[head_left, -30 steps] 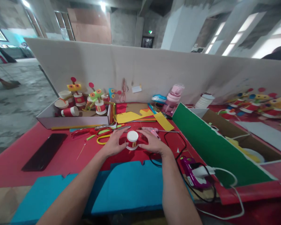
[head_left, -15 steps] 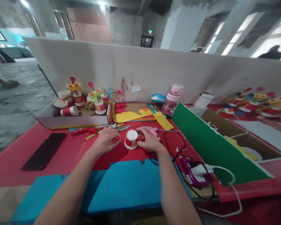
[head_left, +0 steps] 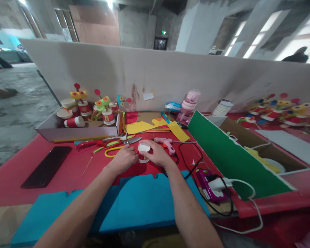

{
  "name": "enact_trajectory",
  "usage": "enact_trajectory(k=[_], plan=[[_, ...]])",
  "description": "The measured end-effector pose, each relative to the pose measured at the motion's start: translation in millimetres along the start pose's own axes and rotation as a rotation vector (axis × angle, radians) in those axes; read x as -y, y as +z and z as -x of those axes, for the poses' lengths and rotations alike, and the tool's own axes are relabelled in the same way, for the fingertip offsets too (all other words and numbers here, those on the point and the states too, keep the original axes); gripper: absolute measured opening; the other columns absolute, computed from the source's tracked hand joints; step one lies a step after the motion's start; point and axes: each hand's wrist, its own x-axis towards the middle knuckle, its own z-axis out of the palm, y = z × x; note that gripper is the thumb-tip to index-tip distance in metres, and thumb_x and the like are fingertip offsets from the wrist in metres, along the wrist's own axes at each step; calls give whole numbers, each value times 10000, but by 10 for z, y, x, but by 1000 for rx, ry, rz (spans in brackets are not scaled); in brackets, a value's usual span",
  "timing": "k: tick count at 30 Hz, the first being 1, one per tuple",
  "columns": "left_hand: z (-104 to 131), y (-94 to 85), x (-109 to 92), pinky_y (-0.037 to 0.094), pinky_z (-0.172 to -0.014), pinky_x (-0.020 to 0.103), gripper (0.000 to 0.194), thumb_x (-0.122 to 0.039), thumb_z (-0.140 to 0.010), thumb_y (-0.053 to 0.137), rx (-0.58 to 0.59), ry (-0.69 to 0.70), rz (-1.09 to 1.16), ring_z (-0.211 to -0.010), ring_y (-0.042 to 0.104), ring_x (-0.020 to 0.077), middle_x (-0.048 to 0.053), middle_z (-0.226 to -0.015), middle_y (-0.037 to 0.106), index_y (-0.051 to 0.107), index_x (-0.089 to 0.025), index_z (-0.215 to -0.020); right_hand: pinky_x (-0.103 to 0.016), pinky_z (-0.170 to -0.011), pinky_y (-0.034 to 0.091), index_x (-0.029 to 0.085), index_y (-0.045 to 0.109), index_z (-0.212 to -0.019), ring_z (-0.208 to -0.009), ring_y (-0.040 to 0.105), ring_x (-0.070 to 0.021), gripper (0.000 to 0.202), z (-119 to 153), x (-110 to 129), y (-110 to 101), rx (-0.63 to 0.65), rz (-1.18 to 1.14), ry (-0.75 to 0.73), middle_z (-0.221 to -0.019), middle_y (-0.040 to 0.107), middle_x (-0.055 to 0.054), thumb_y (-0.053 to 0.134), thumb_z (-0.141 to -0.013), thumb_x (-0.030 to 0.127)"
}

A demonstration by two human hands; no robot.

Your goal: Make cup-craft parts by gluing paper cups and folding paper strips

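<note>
A small red and white paper cup (head_left: 144, 147) stands on the red tabletop between my hands, its white round end facing up. My right hand (head_left: 157, 153) wraps it from the right, with thumb and fingers on its upper part. From the left, my left hand (head_left: 125, 158) has curled fingers pressed against the cup's side; its fingertips are partly hidden. Just behind the left hand lie scissors with yellow and red handles (head_left: 113, 151). A pink glue gun (head_left: 166, 144) rests beyond my right hand.
A white box (head_left: 77, 133) holds several cup figures at back left. To the right stands a green-sided box (head_left: 229, 158). A purple power strip (head_left: 212, 187) with cables sits front right, a black phone (head_left: 47, 167) on the left, blue sheets (head_left: 142, 203) in front, yellow paper (head_left: 139, 127) behind.
Both hands have moved inward from either side of the cup and now touch it. My right hand has closed round it. The scissors' yellow handle has come into sight.
</note>
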Motion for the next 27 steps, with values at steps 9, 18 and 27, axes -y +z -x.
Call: enact_trajectory(k=[9, 18, 27], plan=[[24, -50, -5, 338, -655, 343, 254, -193, -875, 476, -19, 37, 26, -660, 517, 187, 68, -609, 593, 632, -156, -678, -363, -957, 416, 233, 578, -1180, -1100, 568, -209, 399, -5, 23, -11, -17, -14, 31, -1186, 624, -61, 626, -786, 273], [68, -145, 87, 338, -670, 347, 260, -224, -866, 516, -14, -29, 82, -639, 518, 179, 52, -613, 583, 615, -171, -632, -353, -949, 414, 228, 578, -1169, -1098, 564, -209, 399, -6, 40, -15, -15, -19, 29, -1189, 621, -60, 634, -777, 276], [33, -33, 78, 333, -649, 339, 278, -199, -897, 473, -41, 33, 10, -662, 504, 182, 63, -632, 589, 616, -157, -662, -341, -934, 418, 223, 582, -1154, -1076, 573, -205, 387, -13, 40, -11, -18, -12, 25, -1173, 628, -60, 632, -775, 279]])
